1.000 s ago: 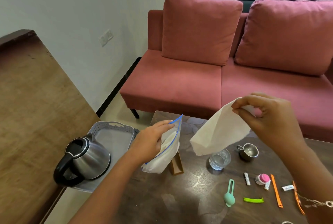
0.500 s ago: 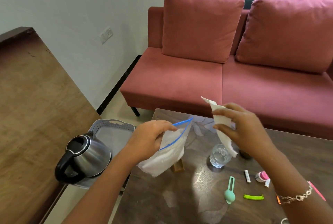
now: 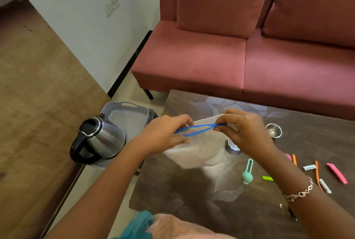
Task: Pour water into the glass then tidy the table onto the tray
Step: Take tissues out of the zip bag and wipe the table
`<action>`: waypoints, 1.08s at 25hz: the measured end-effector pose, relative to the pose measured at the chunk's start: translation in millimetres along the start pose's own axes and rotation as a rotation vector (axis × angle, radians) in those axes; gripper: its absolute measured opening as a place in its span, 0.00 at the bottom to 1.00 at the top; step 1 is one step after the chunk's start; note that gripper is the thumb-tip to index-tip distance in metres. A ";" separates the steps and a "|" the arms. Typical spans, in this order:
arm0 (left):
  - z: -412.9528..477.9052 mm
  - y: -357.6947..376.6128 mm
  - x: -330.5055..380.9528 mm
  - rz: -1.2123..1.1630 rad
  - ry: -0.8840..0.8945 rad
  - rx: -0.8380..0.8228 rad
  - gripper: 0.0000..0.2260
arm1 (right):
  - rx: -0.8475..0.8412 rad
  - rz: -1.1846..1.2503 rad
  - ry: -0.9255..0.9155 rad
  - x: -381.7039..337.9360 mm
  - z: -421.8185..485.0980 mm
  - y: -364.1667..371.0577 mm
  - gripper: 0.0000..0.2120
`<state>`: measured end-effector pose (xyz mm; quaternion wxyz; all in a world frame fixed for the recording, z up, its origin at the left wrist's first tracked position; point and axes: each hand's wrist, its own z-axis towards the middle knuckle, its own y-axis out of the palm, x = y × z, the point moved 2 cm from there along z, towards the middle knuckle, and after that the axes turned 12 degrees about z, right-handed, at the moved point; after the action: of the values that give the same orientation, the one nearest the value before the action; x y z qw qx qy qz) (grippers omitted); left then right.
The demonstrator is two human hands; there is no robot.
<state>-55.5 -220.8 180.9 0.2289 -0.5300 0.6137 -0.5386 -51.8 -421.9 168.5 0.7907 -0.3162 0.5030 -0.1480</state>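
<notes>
A clear zip bag [image 3: 199,152] with a blue seal strip and white tissue inside hangs over the dark table [image 3: 182,190]. My left hand [image 3: 165,135] pinches the left end of the seal, and my right hand [image 3: 244,131] pinches its right end. The strip gapes between them. The water glass [image 3: 231,147] stands just behind the bag, mostly hidden by my right hand. A steel kettle [image 3: 99,138] sits on the near end of the grey tray [image 3: 130,111], left of the table.
A small steel cup [image 3: 273,130] stands at the right. Loose items lie on the table: a teal clip [image 3: 247,171], green clip [image 3: 267,178], orange sticks [image 3: 317,173], pink clip [image 3: 337,173], small sachets. A red sofa [image 3: 230,56] stands behind; a wooden surface [image 3: 38,104] on the left.
My right hand has put the white tissue into the bag and come down onto the seal's right end. The bag has swung level between both hands, and my view has tilted downward.
</notes>
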 end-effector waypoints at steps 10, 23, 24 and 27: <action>-6.4 56.2 -4.6 0.169 0.067 -0.317 0.08 | -0.122 0.058 0.132 21.5 -29.5 14.1 0.14; 25.7 151.4 -43.6 0.078 0.022 -0.483 0.07 | 0.066 0.006 0.225 32.5 -19.8 11.7 0.09; 30.8 155.1 -48.7 0.095 0.005 -0.447 0.07 | 0.077 0.008 0.247 31.8 -20.1 10.8 0.11; 43.8 162.9 -59.7 0.169 -0.024 -0.342 0.08 | 0.083 -0.003 0.277 33.8 -22.0 8.9 0.16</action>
<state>-64.1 -208.7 2.6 0.1871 -0.5142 0.7357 -0.3992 -56.9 -441.6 132.4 0.7257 -0.2605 0.6004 -0.2120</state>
